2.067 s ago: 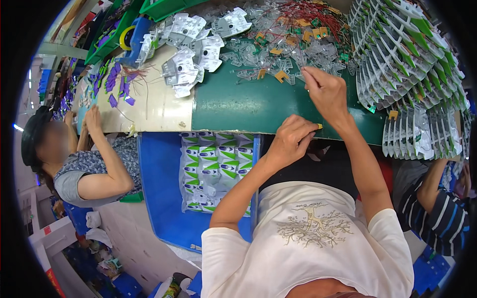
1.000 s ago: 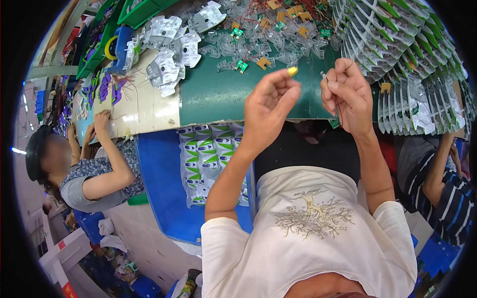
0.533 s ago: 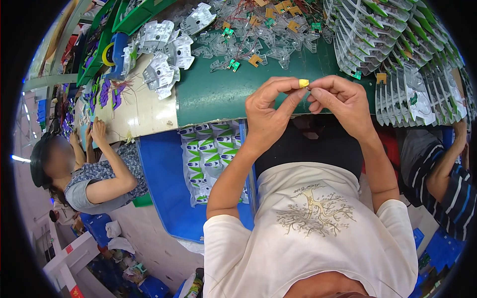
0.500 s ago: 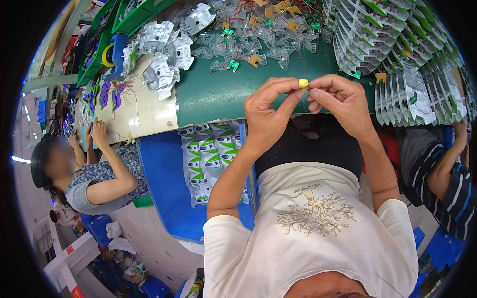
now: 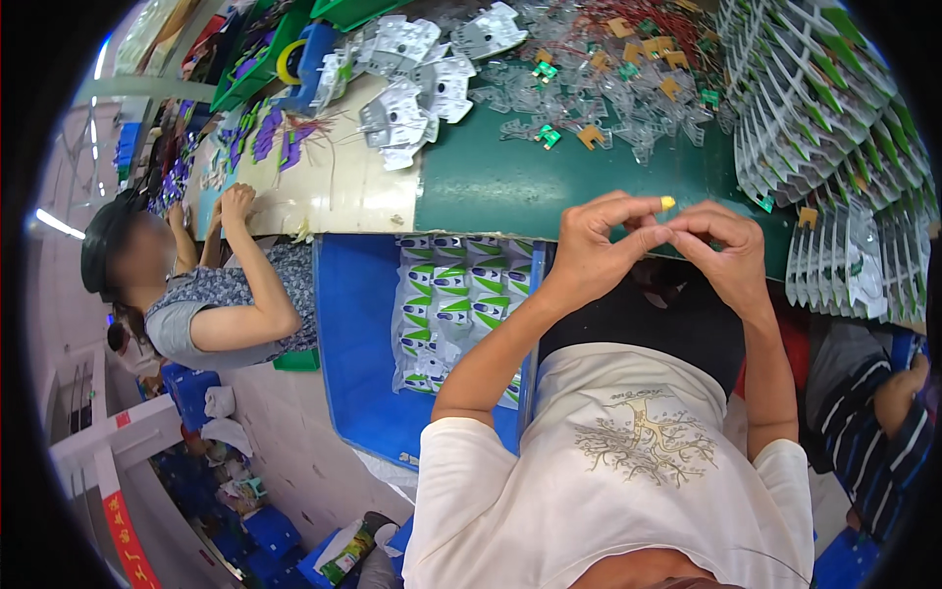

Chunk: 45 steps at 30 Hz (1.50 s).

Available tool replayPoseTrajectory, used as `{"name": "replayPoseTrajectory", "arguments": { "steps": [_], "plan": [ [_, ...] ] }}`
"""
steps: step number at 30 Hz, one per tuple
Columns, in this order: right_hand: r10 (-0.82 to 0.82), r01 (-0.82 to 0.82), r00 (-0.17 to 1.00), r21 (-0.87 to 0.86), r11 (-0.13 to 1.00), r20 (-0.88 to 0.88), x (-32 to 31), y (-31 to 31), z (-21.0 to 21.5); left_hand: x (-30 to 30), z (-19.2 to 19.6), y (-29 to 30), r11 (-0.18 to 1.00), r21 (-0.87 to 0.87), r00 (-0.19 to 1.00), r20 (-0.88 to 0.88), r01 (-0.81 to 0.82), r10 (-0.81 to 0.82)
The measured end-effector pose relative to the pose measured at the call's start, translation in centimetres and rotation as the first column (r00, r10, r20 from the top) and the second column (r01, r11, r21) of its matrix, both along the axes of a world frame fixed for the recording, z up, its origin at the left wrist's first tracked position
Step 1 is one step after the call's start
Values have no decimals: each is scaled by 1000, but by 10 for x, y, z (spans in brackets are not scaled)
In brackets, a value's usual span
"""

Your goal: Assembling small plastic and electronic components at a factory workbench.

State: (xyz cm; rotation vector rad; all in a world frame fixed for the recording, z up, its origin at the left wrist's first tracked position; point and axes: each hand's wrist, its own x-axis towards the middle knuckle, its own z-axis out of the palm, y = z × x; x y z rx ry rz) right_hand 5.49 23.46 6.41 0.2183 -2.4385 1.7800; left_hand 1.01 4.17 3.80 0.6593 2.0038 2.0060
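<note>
My left hand and my right hand meet at the front edge of the green tabletop. Thumb and index finger are pinched together on each, the fingertips nearly touching. Whatever lies between them is too small or hidden to make out. A piece of yellow tape wraps the tip of my left index finger. Beyond my hands lies a pile of clear plastic pieces, mixed with small green circuit boards, brown boards and thin red wires.
Stacked grey-and-green shells rise at the right. White plastic housings and a blue tape dispenser sit at the back left. Below the table edge, a blue crate holds bagged white-and-green parts. A co-worker sits left, another right.
The view has shifted, so the table and its piles appear farther right and lower. My hands stay close together, fingertips still pinched. The co-worker at the left keeps much the same pose.
</note>
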Motion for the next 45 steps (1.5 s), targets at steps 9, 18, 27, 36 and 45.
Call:
{"name": "replayPoseTrajectory", "arguments": {
  "steps": [9,18,27,36,45],
  "plan": [
    [10,2,980,-58,998,201,-15,-13,-7,-30,-6,-30,930,367,712,659,-24,-242],
    [-18,81,969,-247,966,247,0,-4,-12,-188,-33,-144,48,-419,388,-784,-907,485],
    [-74,147,938,-196,969,337,12,12,-18,-178,12,-170,179,-204,267,-834,-962,484],
    [-120,193,935,-196,961,333,17,33,-27,-10,3,-32,690,-367,444,-893,-624,-73],
    [-101,88,993,182,979,63,15,22,-15,26,-38,2,837,-406,613,-782,-368,-109]
  ]
}}
